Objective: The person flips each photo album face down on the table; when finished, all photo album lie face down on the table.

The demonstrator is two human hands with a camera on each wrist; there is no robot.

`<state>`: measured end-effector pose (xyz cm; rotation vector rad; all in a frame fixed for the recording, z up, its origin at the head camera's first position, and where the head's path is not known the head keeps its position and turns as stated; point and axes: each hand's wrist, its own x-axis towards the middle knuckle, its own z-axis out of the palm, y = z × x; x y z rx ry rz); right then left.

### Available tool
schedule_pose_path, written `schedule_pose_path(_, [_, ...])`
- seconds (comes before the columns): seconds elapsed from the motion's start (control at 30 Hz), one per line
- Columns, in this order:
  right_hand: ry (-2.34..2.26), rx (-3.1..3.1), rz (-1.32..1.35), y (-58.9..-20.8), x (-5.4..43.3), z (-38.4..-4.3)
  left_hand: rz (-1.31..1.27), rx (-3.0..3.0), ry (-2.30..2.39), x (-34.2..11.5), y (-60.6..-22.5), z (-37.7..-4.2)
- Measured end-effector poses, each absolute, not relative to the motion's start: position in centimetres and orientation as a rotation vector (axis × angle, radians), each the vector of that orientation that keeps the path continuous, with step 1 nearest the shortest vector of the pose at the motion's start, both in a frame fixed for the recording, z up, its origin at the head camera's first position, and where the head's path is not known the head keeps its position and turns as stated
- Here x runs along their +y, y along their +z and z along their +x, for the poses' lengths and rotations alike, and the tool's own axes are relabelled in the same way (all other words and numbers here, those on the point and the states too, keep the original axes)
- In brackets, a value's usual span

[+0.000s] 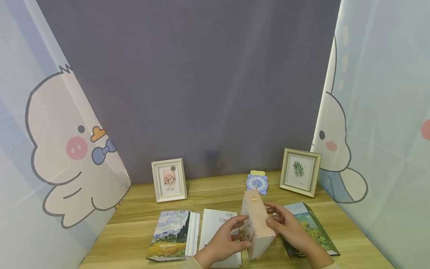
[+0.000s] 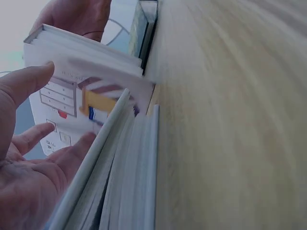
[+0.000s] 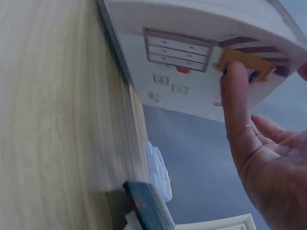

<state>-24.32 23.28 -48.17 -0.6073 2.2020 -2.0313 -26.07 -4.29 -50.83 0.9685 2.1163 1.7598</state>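
An album with a pale pink spine [image 1: 258,216] stands on end between my two hands, its spine facing up and toward me. Drawings of drawers and an orange shape cover its white side [image 2: 72,103]. My left hand [image 1: 225,241] touches the left cover with spread thumb and fingers. From the other side, my right hand [image 1: 289,228] sets its thumb near the spine, fingers along the right cover. Close by my left hand lie a white book [image 1: 215,224] and a landscape-covered photo album [image 1: 169,233]. Partly behind my right hand is a green-edged album [image 1: 307,224].
A cream picture frame [image 1: 169,179] stands at the back left, another frame with a leaf print [image 1: 300,172] at the back right. A purple toy clock [image 1: 257,182] sits between them. Printed curtains [image 1: 379,149] flank the wooden table [image 1: 134,224].
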Motion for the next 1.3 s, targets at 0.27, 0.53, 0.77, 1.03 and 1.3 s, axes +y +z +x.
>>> schedule_pose_path(0.27, [-1.951, 2.337, -0.476, -48.3, 24.2, -24.4, 0.893, 2.207, 1.669, -3.5, -50.8, -26.1])
schedule_pose_path(0.53, [-1.887, 2.411, -0.446, -48.7, 24.9, -24.5, 0.82, 2.244, 1.601, -3.2, -51.0, -26.0])
schedule_pose_path(0.77, [-1.86, 2.417, -0.475, -48.9, 25.2, -24.5, 0.839, 2.283, 1.553, -3.0, -51.1, -26.0])
schedule_pose_path(1.03, [-1.844, 2.394, -0.445, -49.2, 25.7, -24.4, 0.854, 2.321, 1.493, -2.8, -51.0, -25.9])
schedule_pose_path(1.3, [-1.613, 2.628, -0.462, -49.4, 26.0, -24.4, 0.833, 2.36, 1.44, -2.8, -51.1, -25.9])
